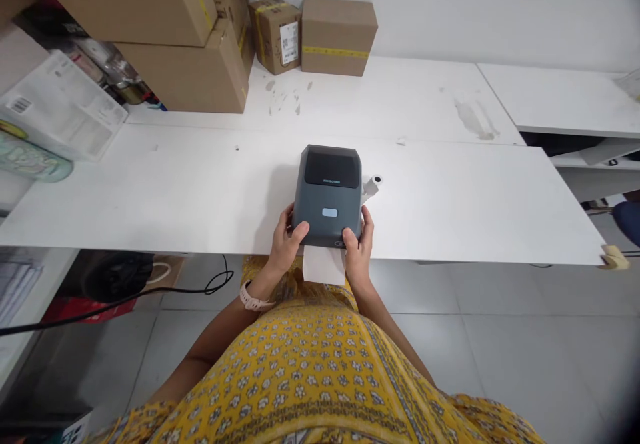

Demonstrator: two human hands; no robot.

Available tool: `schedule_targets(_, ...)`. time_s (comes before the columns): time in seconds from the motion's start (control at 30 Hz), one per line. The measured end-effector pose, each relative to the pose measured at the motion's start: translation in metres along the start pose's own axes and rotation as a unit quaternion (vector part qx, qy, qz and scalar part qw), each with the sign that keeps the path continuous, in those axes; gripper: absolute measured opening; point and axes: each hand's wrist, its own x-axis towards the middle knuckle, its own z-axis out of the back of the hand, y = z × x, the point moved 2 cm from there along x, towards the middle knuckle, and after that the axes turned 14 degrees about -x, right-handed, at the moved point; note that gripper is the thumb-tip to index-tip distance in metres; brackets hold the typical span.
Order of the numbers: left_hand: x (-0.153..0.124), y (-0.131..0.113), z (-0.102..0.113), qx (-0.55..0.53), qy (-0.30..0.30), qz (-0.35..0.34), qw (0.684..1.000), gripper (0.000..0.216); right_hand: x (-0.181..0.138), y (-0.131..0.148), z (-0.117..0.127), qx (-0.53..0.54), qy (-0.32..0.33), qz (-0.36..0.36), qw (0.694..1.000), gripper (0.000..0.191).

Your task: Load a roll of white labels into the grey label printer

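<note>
A dark grey-blue label printer (327, 197) with a black top window and a pale button stands at the front edge of the white table. From its front slot a strip of white paper (324, 267) hangs down past the table edge. My left hand (287, 241) grips the printer's left front corner, thumb on top and fingers along the side. On the opposite corner my right hand (359, 241) holds it the same way. Just right of the printer lies a small white paper roll (373, 186), partly hidden behind it.
Cardboard boxes (340, 36) line the back of the white table (475, 204), with larger ones (190, 77) stacked at the left. A white carton (60, 107) and a green patterned cylinder (33, 156) sit at far left. Below the table a black cable (190, 291) runs across.
</note>
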Motion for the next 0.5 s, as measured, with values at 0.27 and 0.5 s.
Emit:
schedule_targets(0.27,-0.059,0.003,0.018,0.195,-0.092,0.005,0.976,0.043,-0.001,0.016,0.016,-0.187,-0.037,0.059,0.98,0.09)
schedule_targets(0.5,-0.068,0.017,0.011,0.085,0.02,0.124,0.988,0.036,-0.001,0.013,0.012,-0.149,-0.037,0.075,0.985,0.08)
